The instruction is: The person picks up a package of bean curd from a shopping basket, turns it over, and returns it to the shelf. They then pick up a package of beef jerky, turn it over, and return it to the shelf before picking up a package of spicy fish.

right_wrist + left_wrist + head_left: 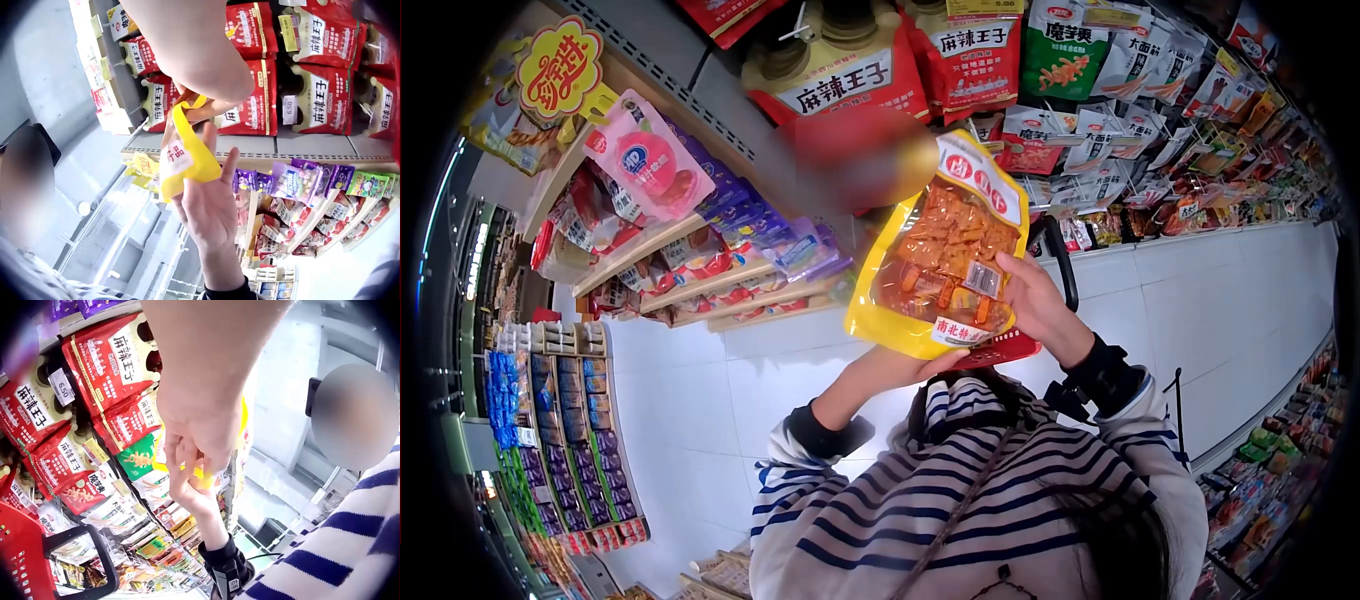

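A yellow-edged snack bag (955, 225) with a clear window showing reddish-brown pieces is held up before the chest, tilted. At its right edge my right hand (1045, 305) grips it, thumb on the front near the barcode label. My left hand (885, 372) supports the lower edge, its fingers partly hidden beneath. In the right wrist view the bag (199, 156) appears edge-on, with the left hand (209, 215) below it, fingers extended. Only slivers of yellow show past the left hand (200, 419) in the left wrist view, where the right hand (197, 494) lies beyond.
A red shopping basket (1012, 347) with a black handle (1060, 262) is close behind the bag. Hanging red snack packs (850, 85) line the shelf ahead. To the left, slanted wooden shelves (655, 258) hold candy bags. A rack of packaged goods (565, 440) stands farther left on pale floor tiles (680, 400).
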The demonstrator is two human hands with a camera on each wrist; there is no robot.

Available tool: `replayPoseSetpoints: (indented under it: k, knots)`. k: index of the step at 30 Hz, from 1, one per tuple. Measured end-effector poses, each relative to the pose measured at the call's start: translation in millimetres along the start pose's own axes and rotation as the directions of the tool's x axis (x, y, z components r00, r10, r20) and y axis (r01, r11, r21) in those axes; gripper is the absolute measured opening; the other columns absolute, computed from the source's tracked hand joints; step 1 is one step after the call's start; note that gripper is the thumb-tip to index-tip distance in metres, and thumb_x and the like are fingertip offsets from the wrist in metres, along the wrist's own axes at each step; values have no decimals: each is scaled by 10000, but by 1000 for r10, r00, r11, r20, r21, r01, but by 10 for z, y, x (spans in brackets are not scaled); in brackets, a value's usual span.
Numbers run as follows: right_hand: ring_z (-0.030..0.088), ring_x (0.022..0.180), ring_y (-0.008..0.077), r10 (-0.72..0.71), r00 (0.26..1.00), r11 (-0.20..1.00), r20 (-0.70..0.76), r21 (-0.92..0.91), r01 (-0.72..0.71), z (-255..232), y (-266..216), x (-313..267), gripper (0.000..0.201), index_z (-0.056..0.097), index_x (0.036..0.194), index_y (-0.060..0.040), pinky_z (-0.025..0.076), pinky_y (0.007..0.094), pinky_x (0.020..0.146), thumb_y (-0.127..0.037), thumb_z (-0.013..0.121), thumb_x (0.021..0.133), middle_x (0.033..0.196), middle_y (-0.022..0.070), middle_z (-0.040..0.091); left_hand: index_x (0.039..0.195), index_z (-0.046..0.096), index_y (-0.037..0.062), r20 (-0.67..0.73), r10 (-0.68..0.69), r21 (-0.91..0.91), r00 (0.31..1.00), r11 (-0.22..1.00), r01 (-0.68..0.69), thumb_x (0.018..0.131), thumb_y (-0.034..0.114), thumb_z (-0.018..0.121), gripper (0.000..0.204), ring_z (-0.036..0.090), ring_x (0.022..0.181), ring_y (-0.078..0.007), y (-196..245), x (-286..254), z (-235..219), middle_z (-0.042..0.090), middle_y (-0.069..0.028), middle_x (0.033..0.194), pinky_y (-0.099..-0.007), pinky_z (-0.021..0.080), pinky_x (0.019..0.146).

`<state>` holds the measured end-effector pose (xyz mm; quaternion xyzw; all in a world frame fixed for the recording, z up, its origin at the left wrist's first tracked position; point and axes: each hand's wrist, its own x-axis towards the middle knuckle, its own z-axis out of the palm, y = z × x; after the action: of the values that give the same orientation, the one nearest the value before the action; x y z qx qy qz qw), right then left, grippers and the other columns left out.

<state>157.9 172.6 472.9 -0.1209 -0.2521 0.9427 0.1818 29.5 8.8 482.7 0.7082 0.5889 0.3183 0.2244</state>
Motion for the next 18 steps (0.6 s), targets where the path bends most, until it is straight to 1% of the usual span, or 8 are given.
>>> replayPoseSetpoints:
  k: [2,3,5,7,10,13,16,18]
  knots:
    - [503,1004,189,-87,996,992,19,-87,89,92,-82,-1,376,369,1158,-27,420,333,853,-91,502,813,1115,98,492,1137,449,49,-19,35,111,999,993,-33,770,140,574,399,474,1008,-276,-38,20,-83,498,-128,1094,-350,373,853]
    - [520,973,177,-118,993,980,21,-157,120,104,-140,-4,366,390,1135,-26,430,326,839,-76,522,797,1087,92,508,1150,440,50,89,-231,-17,969,972,233,758,137,587,428,468,1026,-260,-271,-67,-64,499,-118,1098,-340,368,864]
    - [537,938,158,-174,984,943,50,-280,181,172,-241,-24,382,412,1096,-10,439,297,822,-59,578,756,1035,80,535,1134,435,35,-148,-422,-591,895,763,262,761,129,583,413,482,1013,-231,-473,-171,-86,500,-95,1097,-318,383,851]
    - [540,931,154,-176,983,895,55,-406,183,186,-300,-58,382,417,1090,-10,438,289,823,-67,588,753,1039,82,534,1094,445,25,-319,-242,-311,916,940,141,796,104,534,320,530,892,-144,-443,45,-396,538,-72,960,-265,422,770]
    - [546,913,138,-179,982,832,55,-525,181,117,-324,-73,385,434,1073,-7,442,262,801,-86,612,740,1030,84,542,1129,407,5,-215,-472,-873,855,485,48,811,90,517,347,516,924,-134,-485,92,-544,533,-78,988,-277,418,789]
    - [547,898,125,-180,982,790,57,-587,178,71,-325,-87,379,445,1063,-2,447,250,778,-90,617,736,1009,79,553,1139,399,-15,-97,-301,-903,949,428,43,808,62,518,360,495,955,-115,-438,120,-560,517,-72,1043,-277,409,812]
    - [558,856,114,-165,986,753,37,-641,150,38,-328,-110,344,470,1036,3,453,241,757,-97,614,740,964,71,572,1148,394,-18,-139,-345,-819,928,566,88,800,74,538,387,496,954,-117,-173,250,-435,514,-72,1063,-270,402,826]
    - [567,825,108,-118,993,734,17,-671,99,-14,-353,-109,317,488,1016,7,458,237,747,-101,611,744,938,66,581,1149,400,-17,-150,-403,-822,903,558,113,790,77,555,402,497,946,-113,-166,325,-343,521,-65,1050,-259,399,829]
